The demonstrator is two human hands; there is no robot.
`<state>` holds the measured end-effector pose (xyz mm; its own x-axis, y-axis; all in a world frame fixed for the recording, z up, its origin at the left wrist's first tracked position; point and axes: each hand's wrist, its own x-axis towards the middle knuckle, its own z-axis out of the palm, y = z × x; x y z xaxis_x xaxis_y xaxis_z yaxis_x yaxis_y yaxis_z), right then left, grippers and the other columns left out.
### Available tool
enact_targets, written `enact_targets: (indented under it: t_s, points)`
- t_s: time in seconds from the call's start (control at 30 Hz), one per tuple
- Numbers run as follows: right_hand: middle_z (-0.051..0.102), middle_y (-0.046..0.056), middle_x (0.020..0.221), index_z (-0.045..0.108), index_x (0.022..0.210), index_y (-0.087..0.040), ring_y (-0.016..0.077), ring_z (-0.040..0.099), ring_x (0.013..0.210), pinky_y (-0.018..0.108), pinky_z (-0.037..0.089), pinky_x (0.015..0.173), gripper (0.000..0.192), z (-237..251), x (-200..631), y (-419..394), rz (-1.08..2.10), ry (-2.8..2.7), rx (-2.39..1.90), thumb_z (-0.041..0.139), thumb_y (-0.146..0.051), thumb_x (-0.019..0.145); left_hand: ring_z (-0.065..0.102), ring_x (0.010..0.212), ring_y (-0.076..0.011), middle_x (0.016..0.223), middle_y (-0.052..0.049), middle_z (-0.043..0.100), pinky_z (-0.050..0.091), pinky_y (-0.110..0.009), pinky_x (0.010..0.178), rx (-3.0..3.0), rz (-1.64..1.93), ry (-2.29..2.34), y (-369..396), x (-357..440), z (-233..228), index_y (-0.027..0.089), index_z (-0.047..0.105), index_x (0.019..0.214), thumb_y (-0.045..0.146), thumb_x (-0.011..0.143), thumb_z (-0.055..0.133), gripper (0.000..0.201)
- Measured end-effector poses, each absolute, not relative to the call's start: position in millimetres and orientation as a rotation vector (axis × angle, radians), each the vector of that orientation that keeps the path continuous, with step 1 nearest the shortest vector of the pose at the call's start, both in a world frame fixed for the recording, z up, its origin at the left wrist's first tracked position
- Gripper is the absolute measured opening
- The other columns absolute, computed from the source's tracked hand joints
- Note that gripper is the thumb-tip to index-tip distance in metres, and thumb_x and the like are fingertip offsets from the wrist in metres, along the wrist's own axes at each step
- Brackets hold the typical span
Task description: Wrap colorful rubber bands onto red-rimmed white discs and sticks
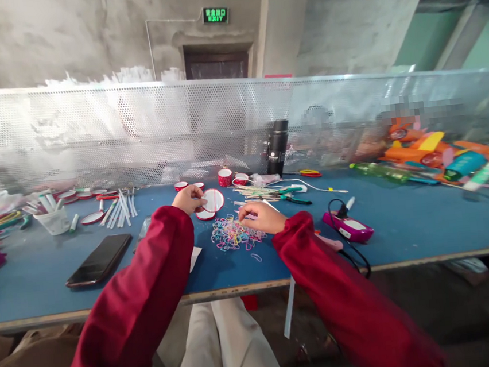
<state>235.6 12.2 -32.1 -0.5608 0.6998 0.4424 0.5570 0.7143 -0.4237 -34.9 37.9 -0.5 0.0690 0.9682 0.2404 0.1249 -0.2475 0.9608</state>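
My left hand [189, 199] holds a round white disc with a red rim [214, 200], tilted up on edge above another red-rimmed disc [205, 215] lying on the blue table [404, 226]. My right hand [261, 215] rests fingers-down at the far edge of a heap of small coloured rubber bands [233, 234], pinching at them; whether it grips one I cannot tell. Both arms wear dark red sleeves.
A black phone [99, 260] lies left. A cup of white sticks [54, 219] and loose sticks [119, 210] sit far left. A black flask [276, 147], red-white cups [225, 177], scissors [295, 197], a pink device with a cable [349, 226] and orange toys [427, 148] stand right, before a perforated metal screen [135, 130].
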Motion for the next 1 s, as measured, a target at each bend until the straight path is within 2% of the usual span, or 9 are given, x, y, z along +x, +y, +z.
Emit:
enact_targets:
  t_s: [0.2,0.33,0.4,0.53,0.67,1.0]
  points:
    - [0.072,0.006,0.093,0.072,0.083,-0.019,0.021,0.066,0.092,0.034,0.049,0.087,0.012,-31.5,239.0,10.9,0.346,-2.292,-1.065,0.069,-0.03,0.078,0.056,0.053,-0.0081,0.067,0.004,0.057,0.052,-0.022,0.048,1.521,1.289,1.16,37.1,-35.2,0.7,0.015,0.053,0.072,0.0,0.058,0.079,0.034]
    - [0.072,0.006,0.098,0.074,0.098,-0.018,0.0199,0.065,0.088,0.032,0.05,0.083,0.03,-32.4,239.6,9.9,0.438,-2.4,-1.102,0.077,-0.033,0.072,0.056,0.054,-0.0083,0.066,0.004,0.056,0.053,-0.023,0.05,1.528,1.278,1.174,36.7,-35.5,1.0,0.015,0.053,0.072,-0.001,0.059,0.078,0.032]
    - [0.072,0.006,0.095,0.074,0.101,-0.018,0.0193,0.064,0.083,0.031,0.049,0.078,0.036,-33.4,237.9,9.7,0.427,-2.444,-1.142,0.08,-0.031,0.068,0.056,0.054,-0.0086,0.066,0.004,0.057,0.053,-0.023,0.05,1.529,1.27,1.169,37.3,-36.0,0.7,0.015,0.053,0.072,0.0,0.059,0.078,0.032]
    - [0.071,0.002,0.078,0.076,0.092,-0.018,0.0155,0.06,0.069,0.027,0.044,0.066,0.018,-32.3,233.8,9.0,0.399,-2.403,-1.181,0.069,-0.022,0.077,0.057,0.053,-0.0083,0.066,0.004,0.058,0.052,-0.022,0.048,1.517,1.274,1.141,39.0,-36.7,-0.8,0.014,0.053,0.072,0.001,0.057,0.081,0.035]
    - [0.071,0.002,0.076,0.075,0.091,-0.018,0.015,0.06,0.065,0.026,0.043,0.062,0.017,-31.4,233.5,10.2,0.447,-2.3,-1.099,0.066,-0.028,0.081,0.057,0.052,-0.0081,0.066,0.004,0.057,0.053,-0.022,0.047,1.523,1.253,1.156,38.8,-35.7,-0.6,0.014,0.053,0.073,-0.001,0.058,0.079,0.034]
    - [0.076,0.006,0.093,0.073,0.106,-0.018,0.0187,0.071,0.082,0.03,0.055,0.075,0.025,-37.2,235.4,15.9,0.584,-2.141,-1.025,0.065,-0.025,0.084,0.058,0.052,-0.008,0.069,0.004,0.058,0.054,-0.022,0.047,1.548,1.241,1.181,36.8,-34.5,0.1,0.013,0.052,0.074,0.0,0.061,0.078,0.032]
